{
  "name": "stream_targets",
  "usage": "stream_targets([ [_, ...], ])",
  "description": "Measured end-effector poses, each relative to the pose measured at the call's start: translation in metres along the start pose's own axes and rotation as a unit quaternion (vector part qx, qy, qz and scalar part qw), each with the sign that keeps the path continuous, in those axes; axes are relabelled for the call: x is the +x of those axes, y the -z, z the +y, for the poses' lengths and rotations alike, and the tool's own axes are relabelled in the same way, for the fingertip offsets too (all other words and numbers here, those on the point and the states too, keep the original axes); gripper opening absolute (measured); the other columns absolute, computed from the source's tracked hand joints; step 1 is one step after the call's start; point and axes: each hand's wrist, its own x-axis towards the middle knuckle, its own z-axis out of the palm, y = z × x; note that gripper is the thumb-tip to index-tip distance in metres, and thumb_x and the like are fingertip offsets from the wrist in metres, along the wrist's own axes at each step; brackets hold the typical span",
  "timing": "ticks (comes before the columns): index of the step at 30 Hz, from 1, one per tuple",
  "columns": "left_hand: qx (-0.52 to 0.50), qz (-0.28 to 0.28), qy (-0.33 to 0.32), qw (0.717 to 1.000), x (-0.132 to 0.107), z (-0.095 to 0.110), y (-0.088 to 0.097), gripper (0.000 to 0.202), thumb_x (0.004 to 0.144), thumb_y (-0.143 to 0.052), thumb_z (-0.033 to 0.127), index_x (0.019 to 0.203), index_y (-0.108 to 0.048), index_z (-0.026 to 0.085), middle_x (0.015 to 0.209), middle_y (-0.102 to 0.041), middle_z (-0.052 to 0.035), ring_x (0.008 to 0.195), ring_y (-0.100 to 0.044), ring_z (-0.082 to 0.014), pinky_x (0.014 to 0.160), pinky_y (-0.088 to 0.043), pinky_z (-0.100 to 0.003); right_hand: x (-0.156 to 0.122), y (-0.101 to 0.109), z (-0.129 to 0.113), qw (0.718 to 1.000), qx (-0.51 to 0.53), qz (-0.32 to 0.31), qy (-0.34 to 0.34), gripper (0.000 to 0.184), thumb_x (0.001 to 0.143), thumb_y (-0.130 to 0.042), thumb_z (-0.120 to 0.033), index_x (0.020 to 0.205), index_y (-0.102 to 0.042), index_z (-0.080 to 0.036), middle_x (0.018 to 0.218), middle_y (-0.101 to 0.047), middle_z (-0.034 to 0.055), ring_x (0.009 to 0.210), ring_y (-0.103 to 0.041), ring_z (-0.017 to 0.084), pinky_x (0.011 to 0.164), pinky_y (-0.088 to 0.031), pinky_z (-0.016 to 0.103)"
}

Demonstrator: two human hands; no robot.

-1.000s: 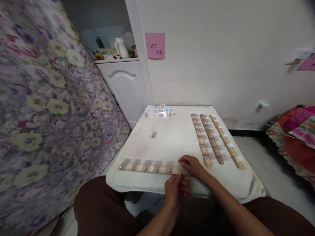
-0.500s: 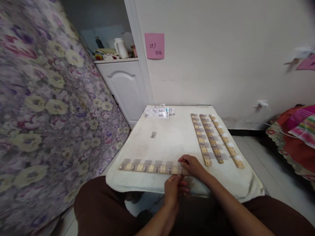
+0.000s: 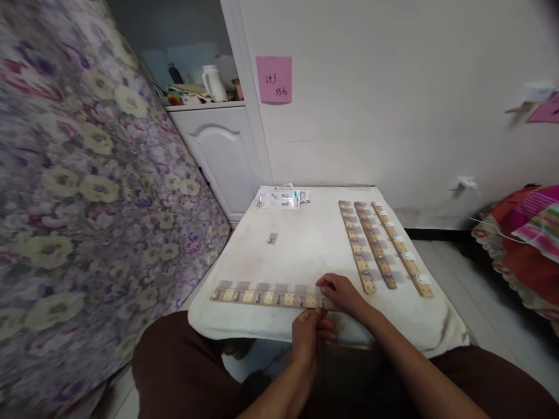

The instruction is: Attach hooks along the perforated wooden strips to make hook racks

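A pale wooden strip (image 3: 248,296) with holes lies crosswise near the table's front edge. Along it sit several clear plastic squares, each with a small metal piece like a hook. My right hand (image 3: 343,295) covers the strip's right end, thumb and finger closed at the edge of the last clear plastic square (image 3: 322,295). Below it, at the strip's front edge, my left hand (image 3: 307,333) is closed in a pinch beside the metal piece there; what its fingertips hold is hidden. One loose clear square with a metal piece (image 3: 271,238) lies farther back.
At the table's right lie three similar strips, one with metal pieces (image 3: 358,254), another beside it (image 3: 379,255), the outermost with white pieces (image 3: 407,256). Clear packets (image 3: 278,199) lie at the back left. A white cloth (image 3: 301,233) covers the table; a floral curtain (image 3: 100,192) hangs left.
Both hands keep almost the same place and grip at the strip's right end. The view has shifted very slightly; nothing else has visibly moved.
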Motion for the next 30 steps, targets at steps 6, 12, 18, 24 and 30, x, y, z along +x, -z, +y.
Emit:
stream_targets([
  [6,0.011,-0.01,-0.008,1.0,0.002,-0.001,0.001,0.034,0.069,-0.059,0.045,0.079,-0.053,0.013,0.053,-0.061,-0.001,0.036,-0.055,-0.0114,0.036,-0.033,-0.019,-0.001,0.001,0.0,1.0,-0.003,-0.005,0.002,0.019,0.074,-0.05,-0.019,0.087,-0.064,-0.017,0.073,-0.063,0.002,0.068,-0.057,0.014,0.064,-0.042,0.025],
  [12,0.013,-0.004,-0.007,1.0,0.001,-0.001,0.0,0.034,0.069,-0.059,0.046,0.079,-0.053,0.014,0.054,-0.061,-0.0008,0.037,-0.054,-0.0108,0.037,-0.033,-0.02,-0.005,0.009,0.0,0.999,0.006,-0.042,0.005,0.025,0.071,-0.056,-0.021,0.095,-0.063,-0.017,0.077,-0.062,0.0021,0.069,-0.055,0.014,0.064,-0.042,0.024],
  [18,0.018,-0.001,-0.007,1.0,-0.001,0.001,-0.001,0.035,0.068,-0.059,0.048,0.078,-0.053,0.014,0.053,-0.061,0.0,0.037,-0.054,-0.0111,0.037,-0.033,-0.02,-0.007,0.012,-0.002,0.999,-0.006,-0.048,0.009,0.031,0.066,-0.061,-0.018,0.097,-0.063,-0.018,0.08,-0.059,0.0017,0.07,-0.053,0.013,0.064,-0.042,0.024],
  [24,0.022,0.006,-0.015,1.0,-0.002,0.001,-0.002,0.03,0.072,-0.056,0.043,0.079,-0.053,0.014,0.052,-0.061,0.0003,0.035,-0.053,-0.0109,0.036,-0.032,-0.02,-0.007,0.01,-0.002,0.999,-0.005,-0.043,0.007,0.031,0.066,-0.06,-0.016,0.097,-0.062,-0.017,0.079,-0.059,0.0014,0.069,-0.053,0.013,0.063,-0.042,0.024],
  [30,0.027,-0.003,-0.009,1.0,-0.001,0.001,-0.001,0.03,0.072,-0.057,0.043,0.079,-0.053,0.014,0.054,-0.062,-0.0003,0.037,-0.054,-0.0112,0.037,-0.033,-0.02,-0.006,0.01,-0.002,0.999,0.0,-0.046,-0.007,0.032,0.064,-0.061,-0.016,0.096,-0.063,-0.017,0.079,-0.059,0.0014,0.069,-0.053,0.013,0.064,-0.042,0.024],
])
